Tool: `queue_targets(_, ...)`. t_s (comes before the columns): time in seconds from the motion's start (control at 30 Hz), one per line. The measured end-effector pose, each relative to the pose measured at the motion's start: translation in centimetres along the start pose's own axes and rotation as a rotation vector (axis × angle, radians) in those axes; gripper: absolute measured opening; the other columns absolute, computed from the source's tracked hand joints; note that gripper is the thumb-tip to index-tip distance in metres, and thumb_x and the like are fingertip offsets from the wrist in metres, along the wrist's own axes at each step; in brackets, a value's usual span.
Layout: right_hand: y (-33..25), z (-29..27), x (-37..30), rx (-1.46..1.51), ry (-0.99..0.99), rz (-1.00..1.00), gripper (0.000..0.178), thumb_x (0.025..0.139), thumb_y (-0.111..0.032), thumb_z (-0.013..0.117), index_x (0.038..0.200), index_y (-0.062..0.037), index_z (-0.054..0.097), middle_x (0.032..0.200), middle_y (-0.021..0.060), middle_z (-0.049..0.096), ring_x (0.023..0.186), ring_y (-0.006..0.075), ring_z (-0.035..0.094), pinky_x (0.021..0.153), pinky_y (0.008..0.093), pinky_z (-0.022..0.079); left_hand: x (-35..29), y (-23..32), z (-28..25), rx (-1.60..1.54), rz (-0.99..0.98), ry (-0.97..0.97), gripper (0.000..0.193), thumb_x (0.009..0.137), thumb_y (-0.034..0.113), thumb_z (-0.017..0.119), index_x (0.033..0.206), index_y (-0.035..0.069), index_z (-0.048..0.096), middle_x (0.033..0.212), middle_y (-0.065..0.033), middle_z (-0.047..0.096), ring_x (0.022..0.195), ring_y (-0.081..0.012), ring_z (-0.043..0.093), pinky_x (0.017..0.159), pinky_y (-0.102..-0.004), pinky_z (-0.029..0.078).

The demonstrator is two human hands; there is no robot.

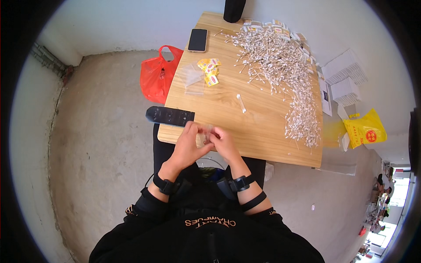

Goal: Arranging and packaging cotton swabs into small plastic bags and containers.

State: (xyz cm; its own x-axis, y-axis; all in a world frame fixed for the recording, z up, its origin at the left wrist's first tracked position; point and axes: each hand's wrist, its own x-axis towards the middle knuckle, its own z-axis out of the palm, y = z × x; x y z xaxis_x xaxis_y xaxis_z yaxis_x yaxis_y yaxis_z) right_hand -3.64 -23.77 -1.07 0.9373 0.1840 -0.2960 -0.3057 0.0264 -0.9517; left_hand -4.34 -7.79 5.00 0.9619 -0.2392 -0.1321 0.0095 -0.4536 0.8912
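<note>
At the table's near edge, my left hand and my right hand are brought together, fingers pinched on a small clear plastic bag that is partly hidden by them. Just left of them a dark flat strip juts past the table's left edge. A couple of cotton swabs lie apart, beyond my right hand. Farther off, a large loose heap of cotton swabs spreads along the right side. Flat clear bags rest beside several small yellow cards at the left.
A phone lies at the table's far left, with a dark cylinder at the back. Small filled packets line the heap's far edge. A red plastic bag hangs or stands by the left edge; a yellow bag is off to the right.
</note>
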Motion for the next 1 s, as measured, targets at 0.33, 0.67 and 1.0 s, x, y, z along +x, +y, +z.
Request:
queue_targets(0.33,0.4,0.5,-0.1,-0.118,0.007,0.025,0.022,0.089,-0.021,0.060,0.089,0.0006,0.065,0.071,0.0055,0.063,0.065,0.0100,0.058,0.059,0.0271,0.046,0.2,-1.5,-0.5,0.211,0.262,-0.004,0.079,0.062,0.018,0.083,0.130,0.003,0.047,0.126,-0.0193,0.052,0.119,-0.0363,0.048,0.102,-0.0409,0.039)
queue_targets(0.67,-1.2,2.7,0.4,-0.113,0.087,-0.086,0.028,0.093,-0.028,0.058,0.098,-0.0017,0.063,0.075,0.0064,0.064,0.069,0.0125,0.062,0.063,0.0269,0.048,0.0,-2.2,-2.2,0.097,0.238,0.139,0.060,0.067,0.014,0.079,0.120,0.001,0.053,0.113,-0.0164,0.057,0.110,-0.0330,0.054,0.095,-0.0386,0.042)
queue_targets(1.0,1.2,-6.4,-0.6,0.006,0.328,0.143,0.029,0.098,-0.028,0.051,0.109,-0.0026,0.060,0.084,0.0048,0.060,0.077,0.0139,0.064,0.064,0.0236,0.049,-2.0,-10.7,-12.0,0.382,0.023,0.498,0.057,0.066,0.014,0.079,0.119,0.003,0.057,0.100,-0.0112,0.060,0.099,-0.0280,0.058,0.088,-0.0371,0.046)
